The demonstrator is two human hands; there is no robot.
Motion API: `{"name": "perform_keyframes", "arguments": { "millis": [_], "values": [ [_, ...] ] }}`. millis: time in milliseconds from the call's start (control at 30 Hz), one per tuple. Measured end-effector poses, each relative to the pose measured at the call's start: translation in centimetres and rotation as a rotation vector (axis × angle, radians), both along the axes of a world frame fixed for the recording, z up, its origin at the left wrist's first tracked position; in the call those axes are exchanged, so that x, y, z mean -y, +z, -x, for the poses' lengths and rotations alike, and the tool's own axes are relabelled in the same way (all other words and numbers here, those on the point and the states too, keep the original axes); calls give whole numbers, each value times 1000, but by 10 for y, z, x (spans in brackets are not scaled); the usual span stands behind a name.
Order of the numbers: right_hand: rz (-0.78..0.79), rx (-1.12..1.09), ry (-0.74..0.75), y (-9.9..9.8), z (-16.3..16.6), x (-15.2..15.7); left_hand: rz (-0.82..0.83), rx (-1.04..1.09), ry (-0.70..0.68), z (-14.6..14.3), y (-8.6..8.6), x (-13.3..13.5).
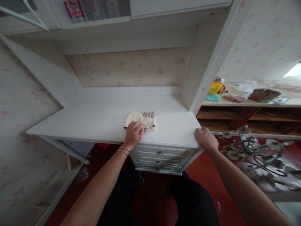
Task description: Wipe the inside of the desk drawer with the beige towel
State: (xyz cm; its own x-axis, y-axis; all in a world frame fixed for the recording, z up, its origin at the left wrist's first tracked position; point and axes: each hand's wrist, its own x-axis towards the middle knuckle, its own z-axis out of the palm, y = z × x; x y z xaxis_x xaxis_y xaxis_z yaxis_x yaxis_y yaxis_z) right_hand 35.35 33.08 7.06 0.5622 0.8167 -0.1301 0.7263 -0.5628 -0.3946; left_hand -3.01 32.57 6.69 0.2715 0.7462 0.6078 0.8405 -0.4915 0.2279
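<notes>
Head view: pressing the left hand (134,131) down on the near edge of a folded cream cloth (144,118) with a dark pattern along its far right side. Holding the fingers (138,126) pressed together and curled into the fabric, bunching it a little; not showing whether the thumb is tucking underneath. Wearing two thin bangles (123,150) at that wrist. Bracing the right hand (205,138) on the near right corner of the white worktop (94,119), well apart from the cloth, with its fingers close together and hooking over the edge, the tips mostly hidden.

Resting the cloth near the middle of the worktop, slightly towards the near edge, just above a stack of three white drawers (160,153) with small metal knobs.

Judging progress: looking bare and evenly white all round the cloth, with no streaks, crumbs or damp marks showing, so possibly well along with the wiping, though leaving the far left stretch and the back strip unproven at this sharpness.

Standing over a dark red floor (155,201). Seeing, to the right, a wooden shelf (246,102) carrying a yellow tub (214,88) and a cardboard box (263,95), and below it a metal chandelier (254,153) lying on the floor.
</notes>
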Motion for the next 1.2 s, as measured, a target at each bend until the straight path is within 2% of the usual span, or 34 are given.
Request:
{"name": "perform_keyframes", "arguments": {
  "millis": [67,167,200,233,333,467,667,1000,1100,1200],
  "values": [
    [-1,-4,0,-1,0,0,43,-23,-24,-16,-8,24],
    [-12,-4,12,-1,-1,0,204,-101,-254,-54,-29,65],
    [-15,-2,16,-1,-1,0,270,-113,-292,-69,-37,75],
    [-17,-1,17,-1,-1,1,326,-108,-279,-82,-46,83],
    [-18,-4,9,-1,-1,1,458,-39,-119,-114,-69,92],
    [-17,-8,-1,-1,-2,-1,473,-26,-6,-129,-86,82],
    [-18,-17,11,-3,-4,-3,663,-264,160,-125,-89,81],
    [-20,-5,15,-4,-5,-5,693,-315,138,-128,-82,79],
    [-21,2,21,-5,-5,-6,720,-329,131,-125,-80,93],
    [-30,18,27,-5,-6,-6,756,-331,76,-120,-81,126]
  ]
}}
